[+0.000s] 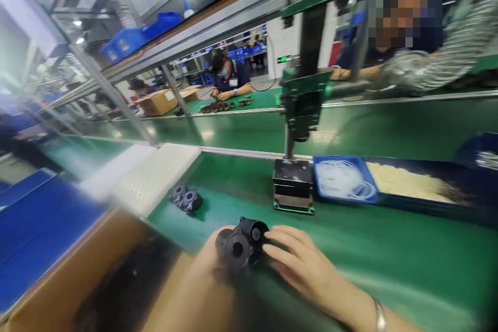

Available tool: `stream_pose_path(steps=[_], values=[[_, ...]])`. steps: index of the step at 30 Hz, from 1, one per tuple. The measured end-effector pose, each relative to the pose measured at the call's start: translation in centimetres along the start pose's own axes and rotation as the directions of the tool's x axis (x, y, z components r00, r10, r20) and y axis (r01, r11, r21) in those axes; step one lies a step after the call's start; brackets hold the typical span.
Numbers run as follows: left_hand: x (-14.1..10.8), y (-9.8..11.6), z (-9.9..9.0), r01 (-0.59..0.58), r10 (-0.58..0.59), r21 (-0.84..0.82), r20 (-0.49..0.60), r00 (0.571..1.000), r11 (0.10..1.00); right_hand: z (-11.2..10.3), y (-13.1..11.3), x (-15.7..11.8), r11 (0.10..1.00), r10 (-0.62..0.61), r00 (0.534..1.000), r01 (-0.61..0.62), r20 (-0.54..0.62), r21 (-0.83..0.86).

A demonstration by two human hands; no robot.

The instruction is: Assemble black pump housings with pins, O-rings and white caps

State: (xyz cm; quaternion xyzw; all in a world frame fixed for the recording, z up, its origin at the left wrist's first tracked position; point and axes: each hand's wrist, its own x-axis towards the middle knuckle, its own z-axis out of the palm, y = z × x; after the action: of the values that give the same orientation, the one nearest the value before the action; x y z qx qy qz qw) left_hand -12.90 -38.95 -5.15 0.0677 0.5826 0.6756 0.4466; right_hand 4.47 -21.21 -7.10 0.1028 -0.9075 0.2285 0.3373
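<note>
A black part with round openings is held above the green work surface, low in the middle of the head view. My left hand is behind and under its left side, blurred, with most of the fingers hidden. On the right, my right hand has its fingers apart, and their tips are at the rim of the part's right opening. A similar dark part lies on the green surface to the left.
A black press stands over a metal block. Blue bins hold white rings and pale pieces. White trays lie left. A cardboard box is lower left. Other people work across the line.
</note>
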Motion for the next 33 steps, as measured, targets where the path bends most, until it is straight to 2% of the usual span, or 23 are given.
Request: stream_pose_path(steps=[2, 5, 8, 11, 15, 20, 23, 28, 31, 33], values=[[1.3, -1.2, 1.9, 0.011, -0.011, 0.005, 0.037, 0.999, 1.0, -0.2, 0.4, 0.0, 1.0, 0.027, 0.999, -0.027, 0.023, -0.011], [2.7, -2.1, 3.6, 0.007, -0.007, 0.002, 0.064, 0.998, 1.0, -0.1, 1.2, 0.1, 0.994, 0.106, 0.994, -0.106, -0.022, 0.015], [3.6, -2.2, 4.2, -0.012, 0.014, -0.018, 0.061, 0.998, 1.0, 0.2, 1.5, 0.0, 0.994, 0.101, 0.993, -0.098, -0.063, 0.036], [4.1, -2.4, 4.5, -0.049, 0.051, -0.041, 0.045, 0.998, 0.998, 0.3, 1.3, -0.1, 0.996, 0.088, 0.995, -0.088, -0.036, -0.013], [4.2, -3.3, 5.3, -0.113, 0.114, -0.02, 0.032, 0.993, 0.993, 0.3, 0.8, -0.2, 0.983, 0.182, 0.983, -0.182, 0.0, 0.027], [3.7, -3.7, 6.8, -0.2, 0.189, 0.118, 0.102, 0.977, 0.973, 0.7, 1.1, -0.5, 0.966, 0.257, 0.965, -0.255, -0.052, 0.037], [3.9, -2.7, 6.1, -0.249, 0.211, 0.263, 0.166, 0.963, 0.932, 1.0, 1.2, -0.7, 0.973, 0.23, 0.971, -0.23, -0.069, 0.01], [3.0, 0.0, 2.2, -0.337, 0.256, 0.457, 0.232, 0.938, 0.823, 0.9, 0.9, -0.3, 0.973, 0.207, 0.978, -0.203, 0.023, -0.108], [1.0, 1.0, 0.7, -0.446, 0.26, 0.531, 0.39, 0.884, 0.72, 1.1, 0.9, 0.1, 0.956, 0.207, 0.976, -0.189, 0.064, -0.223], [-0.2, 1.1, 0.7, -0.522, 0.245, 0.605, 0.482, 0.841, 0.601, 1.3, 0.9, 0.2, 0.948, 0.196, 0.977, -0.166, 0.087, -0.27]])
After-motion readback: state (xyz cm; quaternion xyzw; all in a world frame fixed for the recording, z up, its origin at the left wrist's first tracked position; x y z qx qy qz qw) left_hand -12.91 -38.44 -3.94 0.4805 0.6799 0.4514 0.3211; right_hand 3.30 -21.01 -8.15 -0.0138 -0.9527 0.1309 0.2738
